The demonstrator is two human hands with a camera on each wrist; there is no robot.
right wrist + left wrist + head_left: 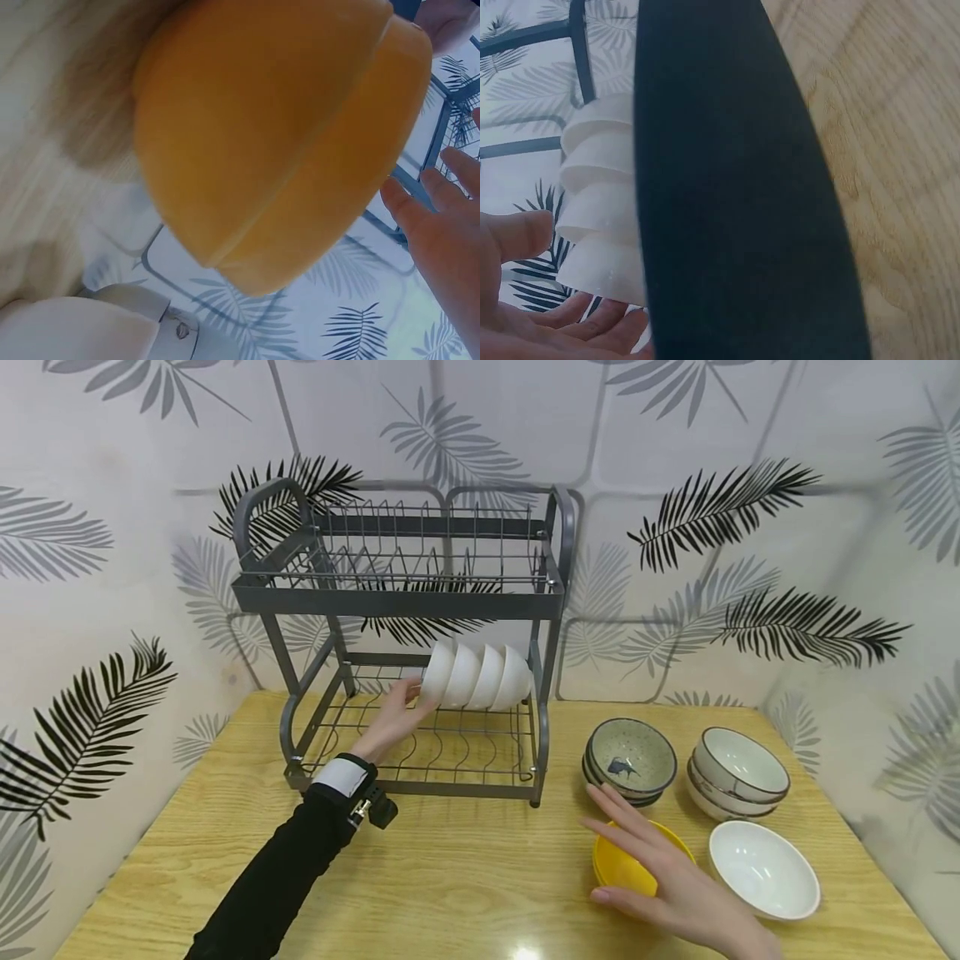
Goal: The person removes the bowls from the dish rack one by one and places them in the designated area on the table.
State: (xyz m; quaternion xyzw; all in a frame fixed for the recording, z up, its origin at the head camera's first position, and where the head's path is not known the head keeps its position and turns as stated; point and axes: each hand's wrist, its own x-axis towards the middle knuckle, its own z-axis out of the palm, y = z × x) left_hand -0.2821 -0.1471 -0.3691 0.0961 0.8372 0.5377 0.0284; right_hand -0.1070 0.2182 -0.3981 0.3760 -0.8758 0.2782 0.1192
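Several white bowls (pixel 480 677) stand on edge in a row at the right of the dish rack's lower shelf (pixel 450 739). At the leftmost of them is my left hand (pixel 397 714). In the left wrist view its thumb (pixel 526 235) is held apart from the bowls, while the other fingers (pixel 604 326) lie right by the end bowl (pixel 604 268), partly hidden by a dark bar. My right hand (pixel 675 885), fingers spread and nothing in it, hovers over stacked yellow bowls (pixel 626 867). The right wrist view shows these yellow bowls (pixel 262 135) large, the fingers beyond them.
The rack's upper shelf (pixel 405 604) has wire dividers. Right of it on the wooden table (pixel 450 877) are stacked speckled bowls (pixel 633 760), a stack of brown-rimmed bowls (pixel 738 768) and a wide white bowl (pixel 765 870). A leaf-patterned wall stands behind.
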